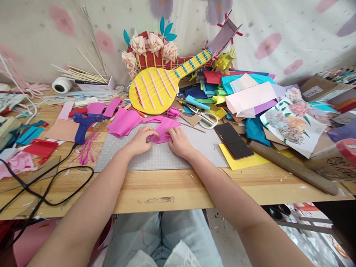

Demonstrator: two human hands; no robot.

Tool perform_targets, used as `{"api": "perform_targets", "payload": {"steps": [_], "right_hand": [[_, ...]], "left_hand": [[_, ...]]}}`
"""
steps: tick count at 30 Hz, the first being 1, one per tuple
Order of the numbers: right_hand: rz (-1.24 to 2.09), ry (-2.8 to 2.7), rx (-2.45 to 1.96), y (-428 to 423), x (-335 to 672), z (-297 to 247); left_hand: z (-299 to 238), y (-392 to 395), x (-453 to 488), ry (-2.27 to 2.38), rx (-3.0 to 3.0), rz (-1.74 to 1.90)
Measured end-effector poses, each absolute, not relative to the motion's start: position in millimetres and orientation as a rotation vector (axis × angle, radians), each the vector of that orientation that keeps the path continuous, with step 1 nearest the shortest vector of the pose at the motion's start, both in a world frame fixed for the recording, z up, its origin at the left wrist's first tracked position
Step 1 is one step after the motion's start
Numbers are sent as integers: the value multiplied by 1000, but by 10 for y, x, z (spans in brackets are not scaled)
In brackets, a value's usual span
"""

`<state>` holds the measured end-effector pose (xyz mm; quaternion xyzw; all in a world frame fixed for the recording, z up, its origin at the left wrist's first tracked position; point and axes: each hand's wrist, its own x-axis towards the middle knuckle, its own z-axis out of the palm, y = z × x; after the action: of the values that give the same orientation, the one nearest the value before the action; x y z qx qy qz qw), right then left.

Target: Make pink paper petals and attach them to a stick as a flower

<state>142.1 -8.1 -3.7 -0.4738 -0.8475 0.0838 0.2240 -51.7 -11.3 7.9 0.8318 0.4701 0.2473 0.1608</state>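
Observation:
A folded piece of pink paper (163,131) lies on the grey cutting mat (165,154) at the middle of the wooden table. My left hand (140,139) pinches its left edge, fingers curled onto the paper. From the right, my right hand (179,142) presses and grips the other side. Both hands touch the same sheet. More loose pink sheets (124,121) lie just behind my left hand.
A blue glue gun (84,125) with a black cord lies left of the mat. Behind stand a yellow paper guitar (156,87), scissors (204,118), a dark phone (233,140) and a heap of coloured sheets (244,93). A wooden stick (291,166) lies at right.

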Motion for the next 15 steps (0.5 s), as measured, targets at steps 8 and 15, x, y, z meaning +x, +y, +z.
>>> {"api": "perform_targets", "payload": {"steps": [8, 15], "right_hand": [[266, -2212, -1203, -67, 1446, -43], [309, -2010, -1370, -34, 1503, -43]], "left_hand": [[13, -40, -600, 1386, 2393, 863], [31, -38, -549, 1463, 2385, 893]]}}
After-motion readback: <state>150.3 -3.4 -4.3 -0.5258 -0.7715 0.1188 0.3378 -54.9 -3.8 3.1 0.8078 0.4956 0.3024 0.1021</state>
